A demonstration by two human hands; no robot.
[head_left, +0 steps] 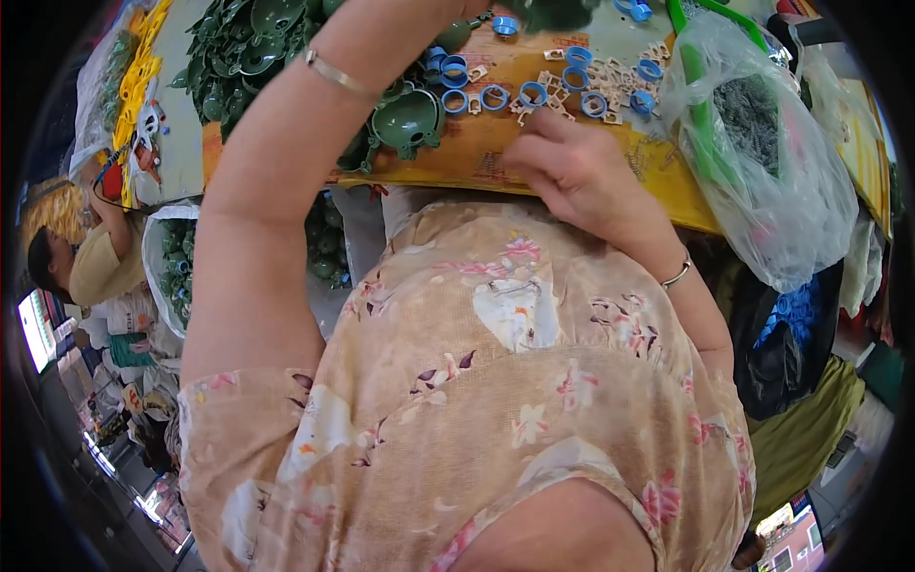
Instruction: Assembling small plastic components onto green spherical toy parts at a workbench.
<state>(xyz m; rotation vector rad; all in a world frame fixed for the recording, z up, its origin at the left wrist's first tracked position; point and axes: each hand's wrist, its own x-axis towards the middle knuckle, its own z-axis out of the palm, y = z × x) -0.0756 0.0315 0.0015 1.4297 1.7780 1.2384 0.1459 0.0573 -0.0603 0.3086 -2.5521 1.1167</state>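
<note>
Right hand (572, 172), 1 o'clock: fingers curled, grip hidden. Left hand (475, 8), 12 o'clock: fingers indeterminable. Blue rings (578, 55), beige clips (618, 84) lie loose; finished count unclear.

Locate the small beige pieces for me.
In the head view, the small beige pieces lie upper right of centre, among blue rings, just beyond the right hand and left of the clear plastic bag.

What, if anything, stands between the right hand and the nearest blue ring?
Nothing visible: the right hand is close to the near side of that blue ring. Small beige plastic pieces lie around, none visibly barring the way.
</note>
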